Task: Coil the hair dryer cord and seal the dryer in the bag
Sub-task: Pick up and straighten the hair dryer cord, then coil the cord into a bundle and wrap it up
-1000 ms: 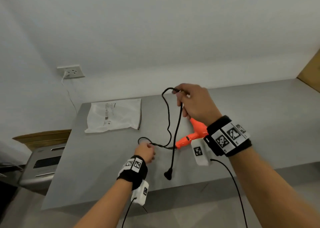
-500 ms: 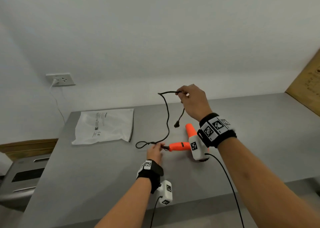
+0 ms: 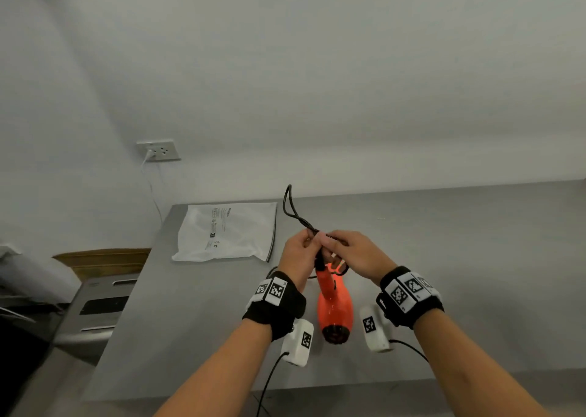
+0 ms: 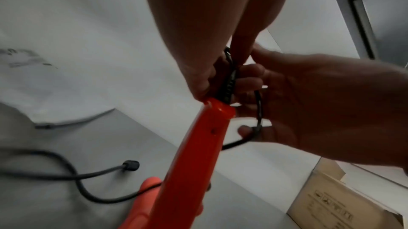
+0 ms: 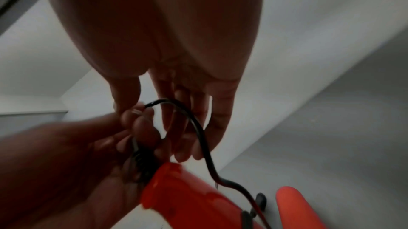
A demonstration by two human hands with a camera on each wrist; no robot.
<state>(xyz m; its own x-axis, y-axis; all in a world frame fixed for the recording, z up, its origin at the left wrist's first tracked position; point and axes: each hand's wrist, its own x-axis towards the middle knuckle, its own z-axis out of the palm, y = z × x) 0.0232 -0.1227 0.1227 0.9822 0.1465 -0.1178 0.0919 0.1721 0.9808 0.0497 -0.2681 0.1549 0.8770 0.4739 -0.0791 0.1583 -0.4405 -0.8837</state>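
Orange glossy hair dryer [image 3: 335, 309] hangs over the grey bench [image 3: 475, 258], its handle end up at my left hand [image 3: 296, 256], which pinches the braided black cord [image 3: 293, 209]. My right hand [image 3: 356, 253] pinches a cord loop. Crinkled white bag [image 3: 226, 231] lies flat, far left.

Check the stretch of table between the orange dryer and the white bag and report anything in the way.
Nothing visible blocks it. The hair dryer lies between the wrists, the bag flat to its far left, bare table between. Only the cord, held by both hands, loops up there.
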